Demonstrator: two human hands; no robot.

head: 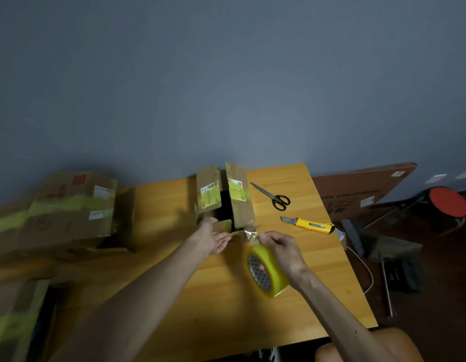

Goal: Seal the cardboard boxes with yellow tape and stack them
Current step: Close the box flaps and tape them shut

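Note:
A small cardboard box (pixel 238 205) stands on the wooden table (pixel 174 296) with its top flaps raised and old yellow tape on them. My left hand (pixel 213 237) touches the box's near flap, fingers fairly straight and palm turned up. A roll of yellow tape (pixel 266 273) hangs round my right hand (pixel 284 250), whose fingertips pinch the pulled-out tape end (pixel 251 235) at the box's near edge. Stacked boxes (pixel 70 210) sealed with yellow tape stand at the left, blurred.
Black scissors (pixel 275 198) and a yellow utility knife (pixel 310 226) lie on the table right of the box. More cardboard (pixel 12 322) sits at the lower left. Beyond the right table edge are a flat brown carton (pixel 357 194), a red stool (pixel 448 202) and dark clutter.

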